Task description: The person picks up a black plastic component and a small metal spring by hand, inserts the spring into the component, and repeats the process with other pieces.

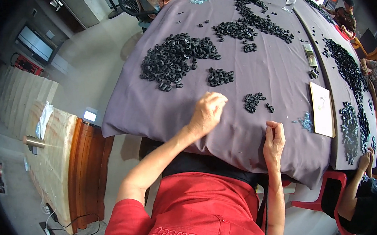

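My left hand (pixel 207 112) hovers over the grey-purple tablecloth (pixel 166 112), just below a small cluster of black ring-shaped parts (pixel 220 77). Its fingers are curled together, and whatever they pinch is hidden. Nearer the table's front edge, my right hand (pixel 274 141) is closed too, thumb against bent fingers; I cannot make out anything in it. Beyond it lies a smaller group of the black parts (pixel 253 102), with a few loose ones (pixel 270 108) beside them. To its right is a small pile of clear bluish pieces (pixel 305 121).
A large heap of black parts (pixel 175 57) covers the table's far left. A pale board (pixel 322 110), a tube-like packet (pixel 310 56) and a water bottle (pixel 290 2) stand or lie along the right. Other people sit around the tables. A wooden counter (pixel 87 168) is at left.
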Tool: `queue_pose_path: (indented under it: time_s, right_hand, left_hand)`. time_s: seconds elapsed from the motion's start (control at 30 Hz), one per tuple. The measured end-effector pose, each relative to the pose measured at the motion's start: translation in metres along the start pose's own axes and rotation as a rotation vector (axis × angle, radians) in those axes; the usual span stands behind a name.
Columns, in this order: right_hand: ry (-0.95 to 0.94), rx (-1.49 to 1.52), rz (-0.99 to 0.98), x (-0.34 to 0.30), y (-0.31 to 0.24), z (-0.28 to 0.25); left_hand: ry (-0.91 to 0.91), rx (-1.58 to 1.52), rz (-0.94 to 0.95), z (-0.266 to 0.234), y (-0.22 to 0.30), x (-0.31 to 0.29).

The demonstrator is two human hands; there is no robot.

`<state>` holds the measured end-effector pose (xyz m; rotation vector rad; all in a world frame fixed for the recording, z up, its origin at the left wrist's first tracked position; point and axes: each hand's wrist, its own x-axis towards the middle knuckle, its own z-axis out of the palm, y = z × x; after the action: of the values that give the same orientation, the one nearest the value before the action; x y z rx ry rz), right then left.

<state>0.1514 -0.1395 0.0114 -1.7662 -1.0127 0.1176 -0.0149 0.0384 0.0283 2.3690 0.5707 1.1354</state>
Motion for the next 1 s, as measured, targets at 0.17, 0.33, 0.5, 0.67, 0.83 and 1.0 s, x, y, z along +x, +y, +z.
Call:
queue_pose_path:
  time_s: [0.17, 0.33, 0.5, 0.67, 0.83, 1.0]
  right_hand:
    - [0.021, -0.004, 0.0, -0.002, 0.001, -0.003]
    - [0.052, 0.247, 0.24, 0.0, 0.002, -0.01]
    - [0.34, 0.367, 0.116, 0.029, 0.007, -0.055]
    - [0.529, 0.399, 0.114, 0.053, -0.009, -0.093]
    - [-0.01, 0.182, 0.139, 0.022, -0.015, -0.05]
    - [-0.153, -0.003, 0.036, -0.001, 0.002, -0.018]
  left_hand:
    - [0.093, 0.103, -0.186, -0.006, -0.052, 0.024]
    - [0.013, 0.517, -0.108, -0.016, -0.092, 0.046]
    - [-0.029, 0.742, -0.113, -0.012, -0.129, 0.056]
    - [-0.024, 0.753, -0.136, -0.013, -0.133, 0.062]
    - [-0.103, 0.8, -0.226, -0.005, -0.125, 0.067]
    - [-0.133, 0.724, -0.283, -0.006, -0.12, 0.072]
